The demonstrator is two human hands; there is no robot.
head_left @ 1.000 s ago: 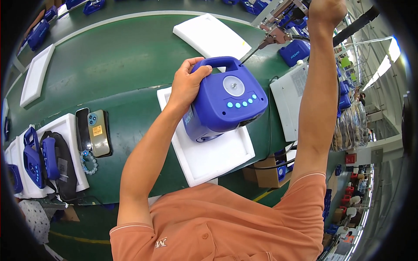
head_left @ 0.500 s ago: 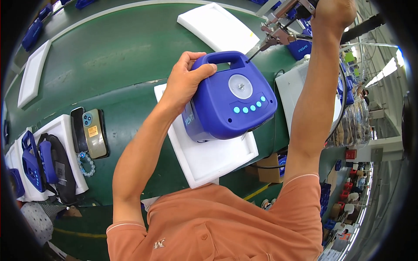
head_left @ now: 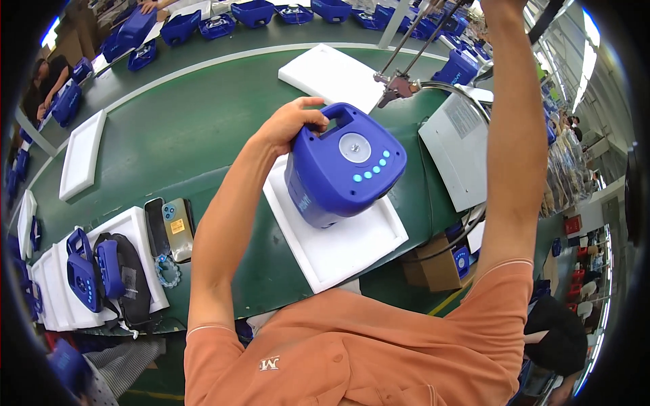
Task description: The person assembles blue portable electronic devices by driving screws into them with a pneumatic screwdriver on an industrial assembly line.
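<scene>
My left hand (head_left: 294,125) grips a blue portable speaker (head_left: 308,183) by the left end of its top handle. The speaker has a round white disc and a row of light-blue buttons on its upper face. It sits tilted on a white foam tray (head_left: 342,260). My right arm reaches to the top edge of the view, where my right hand (head_left: 504,7) is mostly cut off. Beside it hangs a screwdriver rig (head_left: 399,88) on metal rods, its lower end above and apart from the speaker. My right fingers do not show clearly.
On the green table (head_left: 183,149) lie a white foam block (head_left: 332,74) and two phones (head_left: 177,230) with a bracelet. A grey metal box (head_left: 460,149) stands right. Blue speaker parts (head_left: 81,271) rest on foam at left. Co-workers sit around.
The screwdriver bit, at the handle's right end before, has risen away from the speaker. My right hand has gone farther up, partly out of view. My left hand still grips the handle.
</scene>
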